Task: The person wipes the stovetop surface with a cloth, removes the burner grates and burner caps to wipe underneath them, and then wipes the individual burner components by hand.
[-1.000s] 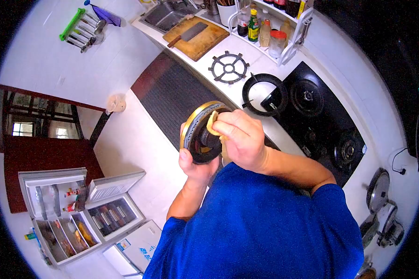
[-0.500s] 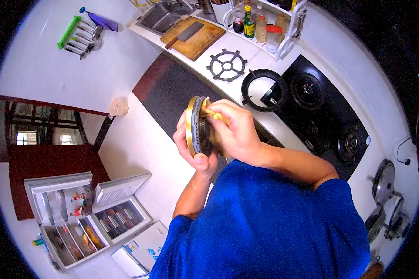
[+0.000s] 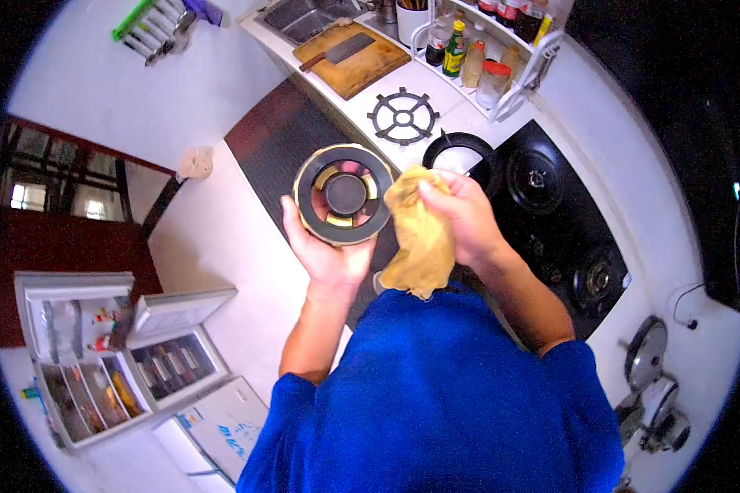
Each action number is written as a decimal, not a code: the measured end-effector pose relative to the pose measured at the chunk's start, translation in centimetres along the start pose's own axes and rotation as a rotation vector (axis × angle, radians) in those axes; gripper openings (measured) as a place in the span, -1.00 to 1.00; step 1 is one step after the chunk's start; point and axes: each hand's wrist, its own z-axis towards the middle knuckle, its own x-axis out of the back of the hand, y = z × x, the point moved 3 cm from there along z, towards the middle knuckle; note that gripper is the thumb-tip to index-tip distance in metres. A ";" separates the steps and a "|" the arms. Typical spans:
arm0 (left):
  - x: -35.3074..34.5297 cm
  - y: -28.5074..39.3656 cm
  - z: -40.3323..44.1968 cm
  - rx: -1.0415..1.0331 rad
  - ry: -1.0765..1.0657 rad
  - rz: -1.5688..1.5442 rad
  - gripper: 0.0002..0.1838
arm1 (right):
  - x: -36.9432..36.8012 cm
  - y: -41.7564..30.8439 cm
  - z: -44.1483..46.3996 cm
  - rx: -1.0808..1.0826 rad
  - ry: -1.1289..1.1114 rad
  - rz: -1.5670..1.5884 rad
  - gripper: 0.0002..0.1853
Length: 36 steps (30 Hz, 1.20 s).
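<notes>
A round black and gold burner part (image 3: pixel 344 195) with a dark centre disc faces up toward the camera. My left hand (image 3: pixel 334 253) supports it from below, with the thumb at its left rim. To the right, my right hand (image 3: pixel 462 215) pinches a crumpled yellow cloth (image 3: pixel 423 238) near its top, and the cloth hangs down beside the burner part. Cloth and part are very close together; whether they touch is hard to tell.
On the white counter lie a round pan support (image 3: pixel 403 118), a black ring (image 3: pixel 459 138) and a cutting board (image 3: pixel 353 72) with a cleaver. A black gas stove (image 3: pixel 551 222) is at right, a bottle rack (image 3: pixel 501 49) behind. An open fridge (image 3: pixel 74 329) stands lower left.
The burner part has turned from edge-on to face the camera. My right hand has drawn back to the right with the cloth, which now hangs open and in full view.
</notes>
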 end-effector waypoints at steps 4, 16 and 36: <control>0.2 -1.4 -0.4 0.258 0.144 -0.221 -0.07 | 3.5 0.0 0.2 -0.114 -0.051 0.063 -0.69; 2.7 -2.8 -1.0 0.333 0.110 -0.293 -0.28 | 5.5 -4.6 -1.4 0.029 -0.138 0.145 -0.37; 4.7 -3.2 -0.2 0.421 -0.039 -0.261 -0.20 | 10.6 0.2 0.9 -0.158 0.048 -0.246 -0.67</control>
